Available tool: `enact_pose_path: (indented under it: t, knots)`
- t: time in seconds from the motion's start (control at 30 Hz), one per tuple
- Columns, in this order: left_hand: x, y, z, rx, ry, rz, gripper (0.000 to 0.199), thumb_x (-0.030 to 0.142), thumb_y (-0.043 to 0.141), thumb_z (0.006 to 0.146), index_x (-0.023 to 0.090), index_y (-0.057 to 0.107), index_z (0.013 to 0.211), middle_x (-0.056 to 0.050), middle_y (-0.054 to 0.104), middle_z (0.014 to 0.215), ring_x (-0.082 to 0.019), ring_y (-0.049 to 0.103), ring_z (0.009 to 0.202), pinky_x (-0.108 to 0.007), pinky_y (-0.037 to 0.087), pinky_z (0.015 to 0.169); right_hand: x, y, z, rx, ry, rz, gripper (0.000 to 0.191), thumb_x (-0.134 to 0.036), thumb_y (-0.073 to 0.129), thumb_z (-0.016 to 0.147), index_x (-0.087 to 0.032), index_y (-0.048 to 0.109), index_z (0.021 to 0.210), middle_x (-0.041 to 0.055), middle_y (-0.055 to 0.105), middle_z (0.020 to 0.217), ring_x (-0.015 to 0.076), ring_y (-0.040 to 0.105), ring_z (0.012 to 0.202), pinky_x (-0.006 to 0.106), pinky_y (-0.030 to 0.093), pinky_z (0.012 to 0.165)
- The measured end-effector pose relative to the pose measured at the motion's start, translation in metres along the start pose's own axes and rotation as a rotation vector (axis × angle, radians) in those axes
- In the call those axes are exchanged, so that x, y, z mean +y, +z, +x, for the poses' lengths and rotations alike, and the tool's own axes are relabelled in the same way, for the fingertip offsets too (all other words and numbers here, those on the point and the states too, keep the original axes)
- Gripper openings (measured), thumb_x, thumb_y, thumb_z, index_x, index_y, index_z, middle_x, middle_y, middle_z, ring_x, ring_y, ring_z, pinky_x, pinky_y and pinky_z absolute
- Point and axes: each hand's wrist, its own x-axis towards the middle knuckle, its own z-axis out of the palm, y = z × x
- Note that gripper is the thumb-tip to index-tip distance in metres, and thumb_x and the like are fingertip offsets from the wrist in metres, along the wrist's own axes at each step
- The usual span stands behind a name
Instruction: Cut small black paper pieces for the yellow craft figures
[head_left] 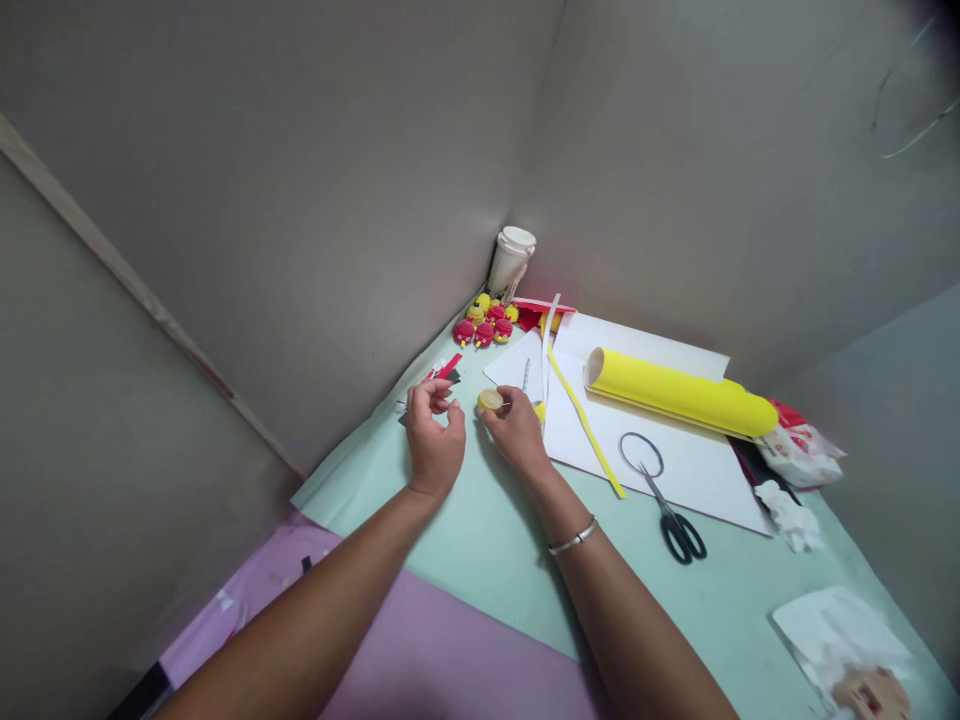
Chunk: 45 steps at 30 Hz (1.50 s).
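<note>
With our right hand (519, 432), we gripped a small round yellow piece (490, 401) at its edge between thumb and fingertips, over the pale green table cover (487, 570). We positioned our left hand (436, 445) to its left, fingers curled, near red and black strips (451, 367); we could not tell whether these fingers held anything. We had red and yellow figures (484, 334) grouped beyond both hands, and scissors (679, 530) lying partly on a white sheet (712, 485) at right.
</note>
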Motion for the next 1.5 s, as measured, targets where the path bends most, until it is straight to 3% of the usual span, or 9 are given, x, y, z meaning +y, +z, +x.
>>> enact_pose_path:
  t: [0.63,1.13,1.3,1.5]
  knots:
    - [0.001,-0.001,0.000,-0.070,-0.024,0.048,0.018,0.009,0.054,0.079,0.020,0.055,0.093,-0.003,0.057,0.097,-0.013,0.054,0.074,-0.028,0.048,0.071,0.009,0.007,0.002,0.023,-0.076,-0.155,0.045,-0.027,0.060,0.076,-0.014,0.057,0.119,0.0139,0.062,0.109,0.0260,0.061,0.097,0.039,0.050,0.082]
    - [-0.001,-0.001,0.000,-0.066,-0.028,0.036,0.018,0.010,0.053,0.080,0.021,0.055,0.094,-0.004,0.057,0.098,-0.013,0.055,0.077,-0.030,0.049,0.077,0.005,0.005,-0.005,0.046,-0.112,-0.174,0.055,-0.030,0.063,0.076,-0.012,0.052,0.128,0.0157,0.059,0.111,0.0283,0.059,0.099,0.041,0.050,0.083]
    - [0.000,-0.002,0.001,-0.063,-0.030,0.041,0.018,0.009,0.053,0.080,0.020,0.055,0.094,-0.004,0.058,0.098,-0.013,0.054,0.076,-0.030,0.048,0.078,-0.001,-0.008,-0.014,0.102,-0.124,-0.176,0.054,-0.034,0.062,0.079,-0.013,0.052,0.128,0.0148,0.058,0.109,0.0276,0.058,0.092,0.042,0.049,0.081]
    - [0.000,-0.001,0.001,-0.063,-0.052,0.027,0.019,0.009,0.052,0.080,0.020,0.055,0.094,-0.004,0.058,0.098,-0.013,0.053,0.077,-0.030,0.047,0.078,0.014,-0.045,-0.014,0.269,-0.039,-0.126,0.047,-0.037,0.053,0.085,-0.011,0.052,0.124,0.0147,0.058,0.108,0.0251,0.058,0.091,0.041,0.048,0.083]
